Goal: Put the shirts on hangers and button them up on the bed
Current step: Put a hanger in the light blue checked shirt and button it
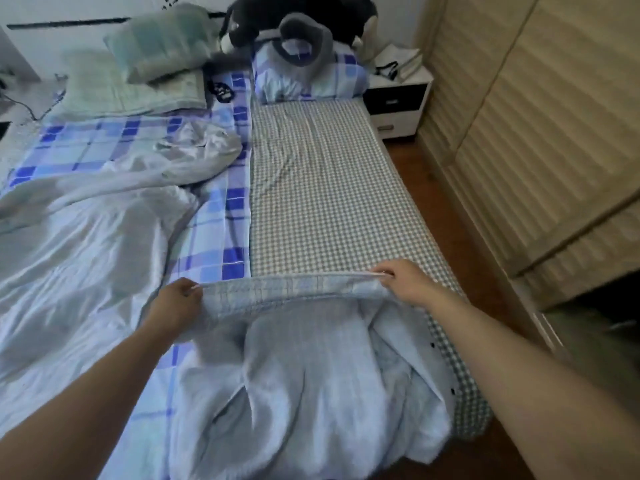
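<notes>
This is a bedroom in a home. A bed (311,202) fills most of the view, spread with a gingham sheet (322,188) on its right side and a blue plaid sheet (214,216) on its left. At its head lie 2 pillows (162,43) and a dark plush toy (298,19). A nightstand (398,105) stands by its far right corner, and a wardrobe (533,133) lines the right wall over wooden flooring (429,202).

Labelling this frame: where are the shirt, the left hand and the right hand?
shirt (311,368), head view, rumpled body.
left hand (175,301), head view, back of hand.
right hand (403,282), head view, knuckles.
</notes>
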